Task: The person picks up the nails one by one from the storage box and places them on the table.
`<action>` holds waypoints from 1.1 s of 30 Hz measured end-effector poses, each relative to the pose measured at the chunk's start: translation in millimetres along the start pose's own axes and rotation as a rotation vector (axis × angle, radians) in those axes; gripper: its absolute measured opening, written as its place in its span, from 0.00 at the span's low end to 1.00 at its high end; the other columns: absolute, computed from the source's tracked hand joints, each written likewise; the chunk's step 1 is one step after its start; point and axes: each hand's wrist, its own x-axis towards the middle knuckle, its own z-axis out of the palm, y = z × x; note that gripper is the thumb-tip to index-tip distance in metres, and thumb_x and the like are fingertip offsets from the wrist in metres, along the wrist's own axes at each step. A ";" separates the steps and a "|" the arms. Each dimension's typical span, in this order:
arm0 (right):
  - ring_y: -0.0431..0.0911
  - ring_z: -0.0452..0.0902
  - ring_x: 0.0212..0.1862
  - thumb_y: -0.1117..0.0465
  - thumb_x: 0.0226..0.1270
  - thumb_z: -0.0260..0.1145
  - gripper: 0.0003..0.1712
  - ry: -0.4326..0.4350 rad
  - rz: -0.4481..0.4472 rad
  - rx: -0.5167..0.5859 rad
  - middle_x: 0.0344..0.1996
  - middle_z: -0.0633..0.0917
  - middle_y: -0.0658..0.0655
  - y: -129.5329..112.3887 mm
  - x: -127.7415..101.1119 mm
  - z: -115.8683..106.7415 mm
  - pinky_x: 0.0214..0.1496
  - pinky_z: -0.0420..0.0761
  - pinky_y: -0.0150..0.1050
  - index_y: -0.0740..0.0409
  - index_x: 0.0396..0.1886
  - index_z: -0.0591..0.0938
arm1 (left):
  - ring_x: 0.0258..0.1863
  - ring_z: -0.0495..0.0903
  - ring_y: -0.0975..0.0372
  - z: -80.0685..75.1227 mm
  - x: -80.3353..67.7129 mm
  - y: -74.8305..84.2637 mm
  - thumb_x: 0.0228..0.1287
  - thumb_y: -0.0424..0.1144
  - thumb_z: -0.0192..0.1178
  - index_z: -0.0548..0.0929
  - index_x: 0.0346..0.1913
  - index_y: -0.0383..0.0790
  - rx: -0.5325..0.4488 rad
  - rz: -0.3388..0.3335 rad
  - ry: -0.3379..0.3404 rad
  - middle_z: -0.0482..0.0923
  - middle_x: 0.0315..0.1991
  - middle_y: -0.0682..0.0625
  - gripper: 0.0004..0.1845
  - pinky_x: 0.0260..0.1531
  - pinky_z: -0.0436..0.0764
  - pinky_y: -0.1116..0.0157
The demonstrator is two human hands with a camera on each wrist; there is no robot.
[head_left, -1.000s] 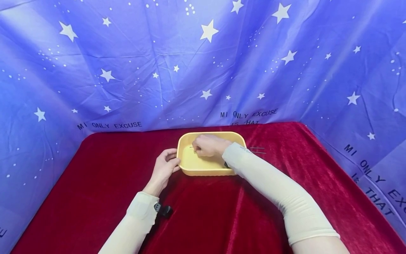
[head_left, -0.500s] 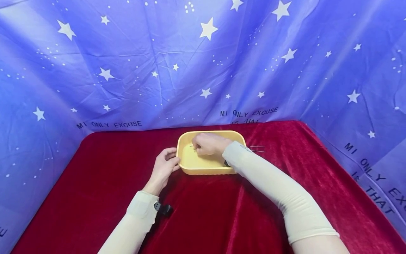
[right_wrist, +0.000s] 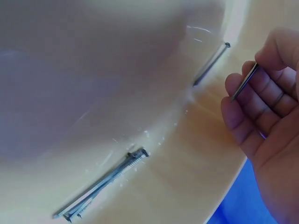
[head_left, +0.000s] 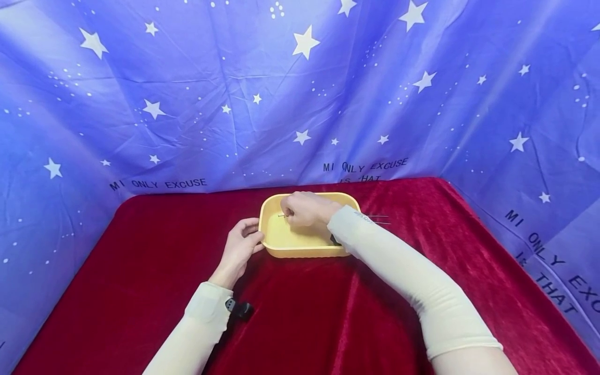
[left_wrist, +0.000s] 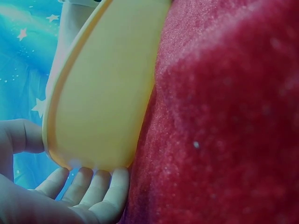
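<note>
A yellow rectangular tray (head_left: 309,252) stands on the table. At its left end my left hand (head_left: 240,245) holds it, thumb at the rim and fingertips (left_wrist: 100,179) against the outer wall. My right hand (head_left: 305,209) is inside the tray, over its left half. In the right wrist view, thumb and fingers pinch a metal nail (right_wrist: 245,81). A single nail (right_wrist: 212,64) lies on the tray floor close to those fingers. Farther along, several nails (right_wrist: 103,184) lie bunched together, heads at one end. The right forearm hides part of the tray in the head view.
Two thin metal rods (head_left: 380,223) lie on the red velvet cloth (head_left: 300,312) just right of the tray. A blue curtain (head_left: 262,120) with white stars hangs behind and at both sides. A black wrist camera (head_left: 241,309) sits at the left sleeve.
My right hand has risen slightly toward the tray's far wall, and the small metal tip seen below its fingers no longer shows. The left hand keeps its hold on the tray.
</note>
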 end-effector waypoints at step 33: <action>0.40 0.70 0.29 0.62 0.51 0.59 0.03 0.051 -0.008 0.052 0.20 0.74 0.46 9.0 -31.1 -48.8 0.31 0.70 0.36 0.49 0.25 0.77 | 0.45 0.78 0.53 0.6 -1.1 -1.3 0.54 0.25 0.53 0.70 0.60 0.30 0.017 0.003 0.007 0.73 0.54 0.35 0.26 0.40 0.83 0.62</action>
